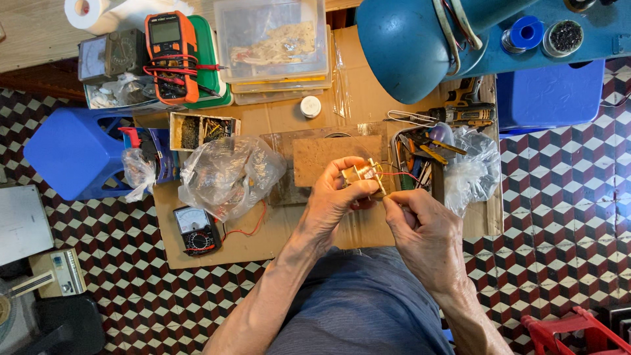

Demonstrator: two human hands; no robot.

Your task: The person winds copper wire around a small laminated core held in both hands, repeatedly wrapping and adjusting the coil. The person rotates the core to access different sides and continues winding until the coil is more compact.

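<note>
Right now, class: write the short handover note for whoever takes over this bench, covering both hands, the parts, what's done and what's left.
Left hand: holds the small copper coil over the cardboard.
Right hand: pinched at the coil's lower edge, beside its red wire; what it grips is too small to tell.
Nearby: tool tray right, analogue meter left.
Done: coil is wound.
Left: leads seem loose.

free: bare cardboard sheet [276, 233] near lap | blocked: left plastic bag [227, 174], right tool pile [420, 154]

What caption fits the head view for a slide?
Left hand holds a small copper-wound coil; right hand pinches its wire above a cardboard-covered table.
</note>
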